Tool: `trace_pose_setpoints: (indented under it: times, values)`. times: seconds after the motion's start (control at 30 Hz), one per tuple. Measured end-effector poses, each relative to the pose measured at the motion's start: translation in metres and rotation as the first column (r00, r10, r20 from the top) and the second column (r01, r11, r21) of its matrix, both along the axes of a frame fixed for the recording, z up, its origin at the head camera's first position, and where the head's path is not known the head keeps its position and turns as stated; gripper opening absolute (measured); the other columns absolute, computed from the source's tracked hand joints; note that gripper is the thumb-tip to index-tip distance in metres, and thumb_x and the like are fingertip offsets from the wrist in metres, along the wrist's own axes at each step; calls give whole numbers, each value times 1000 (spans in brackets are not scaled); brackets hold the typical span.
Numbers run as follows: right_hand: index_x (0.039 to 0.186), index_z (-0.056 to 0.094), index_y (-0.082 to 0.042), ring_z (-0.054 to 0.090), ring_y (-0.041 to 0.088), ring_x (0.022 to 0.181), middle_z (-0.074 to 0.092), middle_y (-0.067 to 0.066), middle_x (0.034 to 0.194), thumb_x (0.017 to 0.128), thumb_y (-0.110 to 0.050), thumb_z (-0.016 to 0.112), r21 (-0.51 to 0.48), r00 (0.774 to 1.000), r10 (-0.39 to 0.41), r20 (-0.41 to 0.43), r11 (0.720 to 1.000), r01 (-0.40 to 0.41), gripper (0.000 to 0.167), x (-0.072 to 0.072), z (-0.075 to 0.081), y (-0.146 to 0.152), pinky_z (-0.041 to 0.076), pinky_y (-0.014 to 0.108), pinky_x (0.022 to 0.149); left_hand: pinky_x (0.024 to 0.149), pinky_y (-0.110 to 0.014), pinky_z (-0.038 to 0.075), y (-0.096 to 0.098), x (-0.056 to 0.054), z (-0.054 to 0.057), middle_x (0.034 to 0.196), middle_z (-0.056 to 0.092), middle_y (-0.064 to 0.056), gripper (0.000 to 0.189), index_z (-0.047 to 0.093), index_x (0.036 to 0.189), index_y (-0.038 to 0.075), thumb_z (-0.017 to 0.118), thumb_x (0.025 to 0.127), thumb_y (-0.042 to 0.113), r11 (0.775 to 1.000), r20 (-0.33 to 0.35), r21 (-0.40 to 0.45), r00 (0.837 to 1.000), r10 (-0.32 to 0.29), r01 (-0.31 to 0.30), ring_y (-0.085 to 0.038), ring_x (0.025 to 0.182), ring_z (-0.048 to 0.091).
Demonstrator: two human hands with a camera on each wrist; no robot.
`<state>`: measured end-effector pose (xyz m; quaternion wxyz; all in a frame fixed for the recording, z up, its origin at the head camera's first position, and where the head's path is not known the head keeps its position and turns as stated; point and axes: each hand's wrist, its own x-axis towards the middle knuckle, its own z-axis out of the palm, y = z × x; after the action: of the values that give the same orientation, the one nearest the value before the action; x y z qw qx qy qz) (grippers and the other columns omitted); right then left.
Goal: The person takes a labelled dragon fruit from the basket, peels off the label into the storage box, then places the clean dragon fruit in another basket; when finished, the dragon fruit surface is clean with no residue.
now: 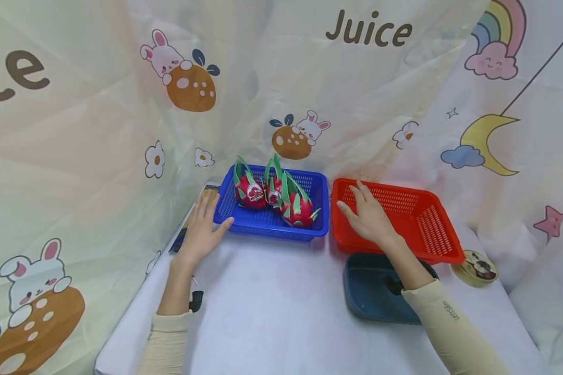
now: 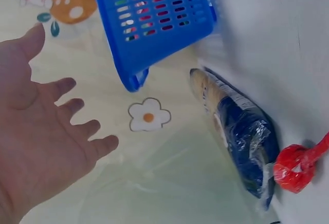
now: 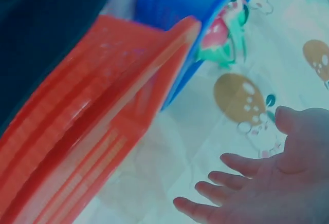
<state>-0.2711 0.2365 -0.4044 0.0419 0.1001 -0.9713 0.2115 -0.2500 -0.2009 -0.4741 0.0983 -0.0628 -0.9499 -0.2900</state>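
My left hand (image 1: 199,234), fingers straight and spread, is at the left front corner of the blue basket (image 1: 272,232). The left wrist view shows this hand (image 2: 49,131) apart from the basket, its palm bare. Three pink dragon fruits (image 1: 297,211) with green scales lie inside the blue basket, two bearing round labels. Over the left part of the red basket (image 1: 399,250) hovers my right hand (image 1: 369,219), fingers extended and holding nothing. In the right wrist view the right hand (image 3: 288,172) is clear of the red rim.
A dark teal basin (image 1: 380,307) stands before the red basket, partly under my right forearm. Right of it is a round tin (image 1: 476,268). A blue-and-tan packet (image 2: 241,126) and a red wrapped item (image 2: 295,170) lie on the left. Printed cloth (image 1: 262,62) hangs behind.
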Motion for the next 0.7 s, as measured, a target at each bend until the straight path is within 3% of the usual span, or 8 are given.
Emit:
trace_pose_setpoints:
  times: [0.1, 0.27, 0.5, 0.6, 0.7]
  values:
    - [165, 23, -5, 21, 44, 156, 14, 19, 173, 106, -54, 51, -50, 1000, 16, 19, 999, -15, 82, -6, 2, -16, 30, 71, 116, 119, -76, 11, -8, 0, -1, 175, -4, -13, 90, 12, 169, 15, 55, 103, 58, 993, 29, 118, 999, 15, -18, -40, 160, -6]
    - [163, 29, -6, 31, 41, 153, 28, 19, 169, 104, -60, 49, -119, 999, 37, 16, 992, -35, 82, -20, 2, -36, 33, 67, 117, 115, -80, 17, -20, 0, -1, 175, -6, -12, 90, 7, 169, 17, 52, 104, 59, 962, 74, 266, 996, 42, -60, -44, 159, 0]
    - [154, 46, -5, 52, 40, 138, 52, 20, 153, 105, -47, 59, -224, 998, 34, -49, 974, -44, 67, -44, -4, -54, 46, 61, 111, 120, -68, 26, -29, -2, 1, 170, 18, -25, 79, 11, 168, 9, 52, 109, 42, 902, 78, 426, 996, 36, -66, -48, 154, 22]
    - [149, 53, -5, 57, 39, 132, 58, 19, 147, 104, -40, 63, -272, 998, 28, -49, 962, -40, 58, -53, -6, -63, 51, 57, 107, 122, -62, 30, -28, -4, 2, 169, 22, -26, 78, 10, 168, 9, 54, 109, 37, 857, 112, 509, 993, 27, -81, -47, 152, 28]
    - [145, 58, -3, 61, 38, 128, 63, 18, 142, 104, -35, 64, -325, 999, 27, -18, 945, -32, 52, -62, -9, -70, 53, 54, 105, 123, -56, 31, -26, -5, 3, 168, 25, -27, 82, 8, 168, 9, 58, 108, 34, 785, 145, 614, 989, -8, -84, -45, 152, 30]
